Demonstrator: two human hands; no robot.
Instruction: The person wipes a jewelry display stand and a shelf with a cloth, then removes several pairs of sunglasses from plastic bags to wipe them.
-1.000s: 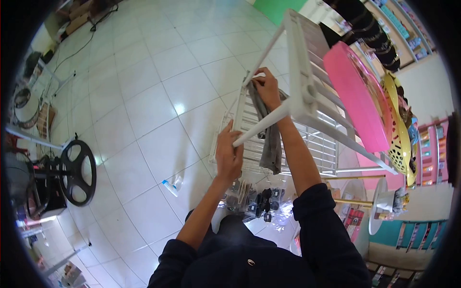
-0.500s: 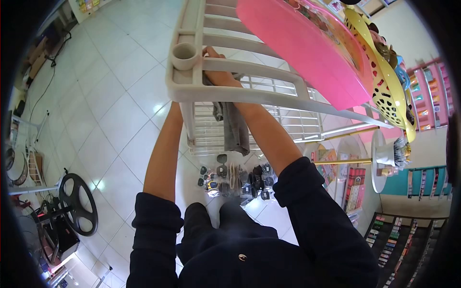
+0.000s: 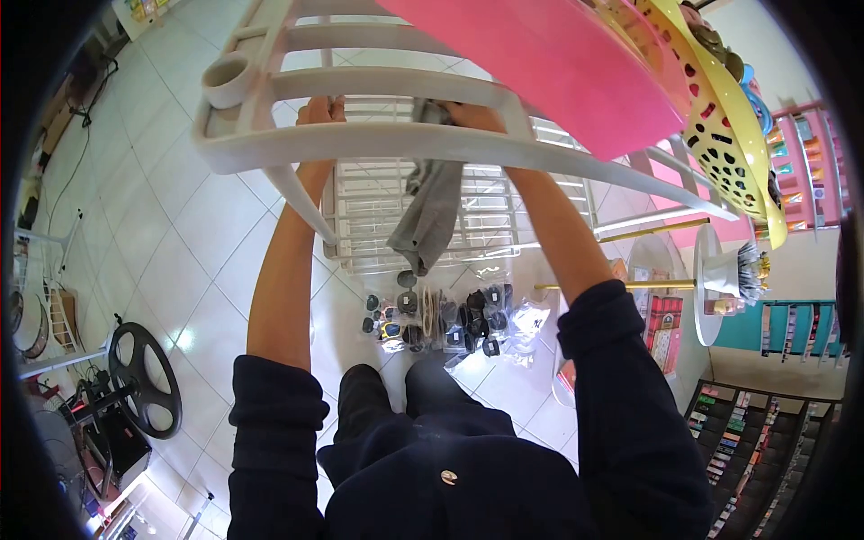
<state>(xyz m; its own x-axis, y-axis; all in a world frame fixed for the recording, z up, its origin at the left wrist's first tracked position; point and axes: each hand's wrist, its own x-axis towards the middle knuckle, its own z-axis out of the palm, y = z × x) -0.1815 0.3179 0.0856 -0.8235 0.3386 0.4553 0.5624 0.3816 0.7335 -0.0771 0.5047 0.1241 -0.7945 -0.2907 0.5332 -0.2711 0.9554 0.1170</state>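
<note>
A white slatted rack [image 3: 360,144] stands tilted in front of me, with wire shelves [image 3: 486,216] lower down. My left hand [image 3: 321,112] has its fingers curled at the rack's far left post, partly behind a slat. In my right hand [image 3: 475,117] is a grey cloth [image 3: 430,216], which hangs down over the wire shelves. The top slats hide part of both hands. A pink plastic tray [image 3: 558,72] and a yellow perforated basket [image 3: 724,135] rest on the rack's top.
Several sunglasses [image 3: 477,319] in clear bags lie on the tiled floor [image 3: 189,234] near my feet. A black steering wheel [image 3: 144,382] is at the left. At the right stand a round white table [image 3: 708,283] and a dark display shelf [image 3: 747,450] of small goods.
The rack's top has shifted left and tilted. My left hand has come into view by the post, while my right hand has moved right with the cloth.
</note>
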